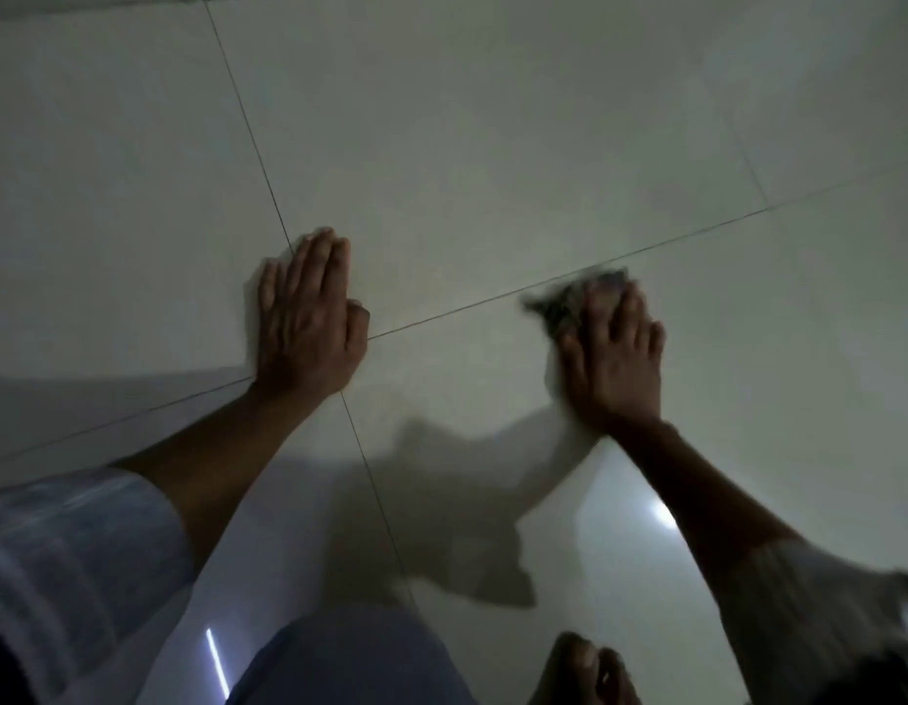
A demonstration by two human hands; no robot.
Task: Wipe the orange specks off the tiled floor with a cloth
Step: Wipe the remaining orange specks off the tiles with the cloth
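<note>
- Left hand [309, 318]: fingers straight and together, flat on the tiled floor [492, 145] at centre frame, over a grout crossing; holds nothing.
- Right hand [612, 358]: fingers spread, pressing the grey cloth [568, 300] down, centre right.
- Orange specks: none discernible; dim, blurred view.
- Risk: glossy tile could let the bracing palm slide; unseen specks may be missed.

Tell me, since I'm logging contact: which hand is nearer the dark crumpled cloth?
Right. The right hand presses on the dark crumpled cloth; the left hand lies flat on the tiled floor, well apart.
</note>
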